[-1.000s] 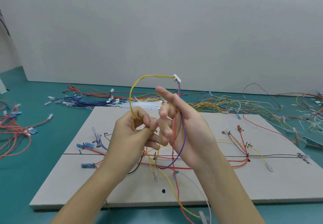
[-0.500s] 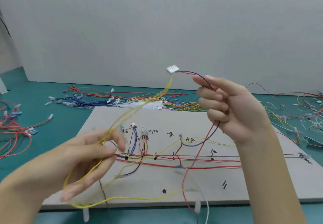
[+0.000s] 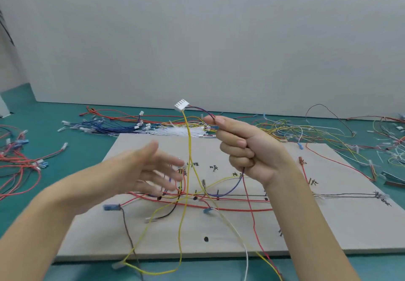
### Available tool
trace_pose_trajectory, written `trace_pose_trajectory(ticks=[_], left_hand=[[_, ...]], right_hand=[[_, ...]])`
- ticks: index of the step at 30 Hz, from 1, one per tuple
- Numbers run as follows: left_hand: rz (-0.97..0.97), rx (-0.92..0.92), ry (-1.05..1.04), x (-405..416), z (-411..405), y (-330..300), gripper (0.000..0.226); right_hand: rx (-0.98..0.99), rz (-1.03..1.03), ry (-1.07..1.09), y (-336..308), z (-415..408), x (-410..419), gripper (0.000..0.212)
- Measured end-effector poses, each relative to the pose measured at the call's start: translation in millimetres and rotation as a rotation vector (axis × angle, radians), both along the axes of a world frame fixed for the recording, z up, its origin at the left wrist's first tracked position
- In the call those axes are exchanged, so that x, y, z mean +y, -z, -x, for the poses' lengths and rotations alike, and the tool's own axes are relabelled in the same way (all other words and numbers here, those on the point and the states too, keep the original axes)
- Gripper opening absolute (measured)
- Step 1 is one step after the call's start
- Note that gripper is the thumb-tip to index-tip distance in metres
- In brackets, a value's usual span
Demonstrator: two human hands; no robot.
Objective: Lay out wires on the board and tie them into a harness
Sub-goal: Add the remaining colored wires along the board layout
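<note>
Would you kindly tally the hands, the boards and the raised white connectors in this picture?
Hands: 2, left hand with nothing in it, right hand gripping the wires
Board: 1
Raised white connector: 1
Total: 4

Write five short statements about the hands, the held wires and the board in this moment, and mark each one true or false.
1. The right hand grips thin wires below a small white plastic connector. True.
2. The left hand clutches the yellow wires. False: its fingers are spread and hold nothing.
3. The yellow wires hang from the connector. True.
4. The flat grey board is bare. False: wires lie across it.
5. The connector rests on the board. False: it is held in the air.
</note>
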State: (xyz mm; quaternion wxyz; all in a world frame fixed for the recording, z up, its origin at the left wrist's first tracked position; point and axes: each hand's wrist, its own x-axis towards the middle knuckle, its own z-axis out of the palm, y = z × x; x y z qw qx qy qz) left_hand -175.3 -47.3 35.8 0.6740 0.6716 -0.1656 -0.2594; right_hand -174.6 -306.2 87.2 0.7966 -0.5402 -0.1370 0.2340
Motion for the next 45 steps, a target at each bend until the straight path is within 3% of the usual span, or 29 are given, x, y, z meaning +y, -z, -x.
trace_pose_trajectory(ticks=[3,6,8,10,15,33,38,41,45], left_hand=[[0.08,-0.09,-0.087,-23.4,-5.2,2.1,0.039],[-0.198,-0.353,-0.224,-46.3,-2.2,15.6,0.014],[-0.527,-0.552,-0.245,-55.7,-0.3,23.0,0.01],[-0.736,-0.65,-0.239,-61.2,2.6,27.7,0.006],[-0.801,-0.706,-0.208,-65.6,3.7,32.9,0.008],[-0.69,-0.739,-0.235,-59.7,-4.8,50.8,0.01],[-0.658,-0.829,-0.301,-59.4,0.0,48.3,0.012],[-0.511,-0.797,-0.333,-63.1,5.2,40.3,0.02],[-0.008,-0.339,-0.237,-56.1,10.6,25.6,0.014]], right_hand=[[0.071,-0.144,-0.056,-0.6,0.2,5.4,0.02],[0.115,-0.268,-0.107,-4.9,0.1,5.6,0.02],[0.117,-0.309,-0.112,-8.3,0.4,3.4,0.02],[0.108,-0.32,-0.103,-10.1,1.0,0.5,0.021],[0.093,-0.305,-0.068,-8.6,3.3,-1.4,0.021],[0.066,-0.28,-0.004,-6.1,2.8,-13.4,0.022],[0.066,-0.283,0.03,-6.2,3.6,-15.7,0.022],[0.06,-0.274,0.066,-4.5,4.8,-15.8,0.02],[0.02,-0.252,0.121,-4.0,6.0,-15.6,0.021]])
